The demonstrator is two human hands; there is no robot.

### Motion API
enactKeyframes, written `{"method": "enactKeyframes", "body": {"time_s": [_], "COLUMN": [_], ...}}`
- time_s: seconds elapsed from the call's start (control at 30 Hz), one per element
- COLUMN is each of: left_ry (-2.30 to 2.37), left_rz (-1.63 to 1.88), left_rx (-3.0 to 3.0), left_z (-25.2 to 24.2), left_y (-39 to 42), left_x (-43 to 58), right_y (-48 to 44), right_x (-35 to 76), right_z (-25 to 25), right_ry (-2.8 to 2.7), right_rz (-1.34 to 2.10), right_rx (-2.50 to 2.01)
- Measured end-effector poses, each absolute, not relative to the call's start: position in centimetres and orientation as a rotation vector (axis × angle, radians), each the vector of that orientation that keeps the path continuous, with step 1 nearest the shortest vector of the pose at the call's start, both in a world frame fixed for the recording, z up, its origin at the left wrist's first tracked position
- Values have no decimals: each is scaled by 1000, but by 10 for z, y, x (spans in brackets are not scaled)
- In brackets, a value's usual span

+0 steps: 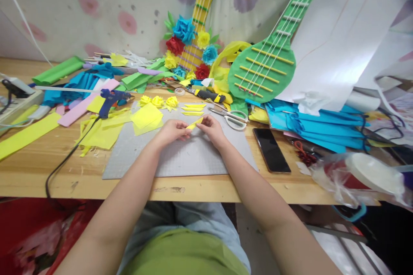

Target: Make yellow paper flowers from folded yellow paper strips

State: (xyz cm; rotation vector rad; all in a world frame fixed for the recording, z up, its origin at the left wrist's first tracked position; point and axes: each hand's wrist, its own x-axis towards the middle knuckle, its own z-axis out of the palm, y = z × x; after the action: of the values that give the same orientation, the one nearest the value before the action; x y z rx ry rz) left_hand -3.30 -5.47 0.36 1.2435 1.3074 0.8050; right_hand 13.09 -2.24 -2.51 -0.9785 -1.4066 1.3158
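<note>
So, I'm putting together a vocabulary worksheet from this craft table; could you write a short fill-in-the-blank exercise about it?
1. The left hand and right hand hold a small folded piece whose colour is ____.
2. The glue gun is mainly ____ in colour.
3. The phone lies to the ____ of the gray mat, as the wearer sees it.
4. The round-bodied string instrument model is mainly ____.

Missing words: yellow; blue; right; green.

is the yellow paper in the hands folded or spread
Folded, it seems: the yellow paper is a narrow strip between the left hand and right hand.
</note>
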Motion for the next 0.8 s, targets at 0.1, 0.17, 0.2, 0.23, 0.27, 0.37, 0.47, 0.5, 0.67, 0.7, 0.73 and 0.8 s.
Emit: {"method": "enactKeyframes", "body": {"time_s": [0.1, 0.17, 0.2, 0.23, 0.27, 0.37, 0.47, 0.5, 0.67, 0.7, 0.73, 0.8], "left_ry": [1268, 1248, 1237, 1224, 1203, 1121, 1127, 1148, 1187, 1192, 1195, 1191], "left_rz": [759, 757, 755, 751, 748, 801, 884, 891, 904, 915, 923, 927], "left_rx": [1163, 1125, 1109, 1096, 1085, 1049, 1003, 995, 1030, 1045, 1065, 1112], "left_z": [4, 4, 3, 3, 2, 0, -3, -4, -5, -4, -4, -3], "left_y": [-56, -55, -55, -54, -54, -52, -49, -48, -37, -34, -30, -23], "left_x": [-30, -30, -30, -30, -31, -29, -23, -20, -12, -12, -12, -12], "right_y": [-21, -21, -20, -20, -19, -19, -19, -19, -13, -10, -7, 0], "right_x": [131, 131, 130, 130, 129, 129, 129, 129, 126, 125, 124, 122], "right_z": [-25, -26, -26, -26, -26, -25, -25, -25, -26, -26, -26, -25], "right_ry": [-1307, -1251, -1230, -1213, -1201, -1185, -1195, -1195, -1138, -1126, -1117, -1108], "right_rz": [1298, 1299, 1302, 1303, 1301, 1290, 1290, 1285, 1263, 1282, 1315, 1410], "right_rx": [-1013, -1044, -1052, -1056, -1057, -1056, -1034, -1024, -1014, -1021, -1029, -1037]}}
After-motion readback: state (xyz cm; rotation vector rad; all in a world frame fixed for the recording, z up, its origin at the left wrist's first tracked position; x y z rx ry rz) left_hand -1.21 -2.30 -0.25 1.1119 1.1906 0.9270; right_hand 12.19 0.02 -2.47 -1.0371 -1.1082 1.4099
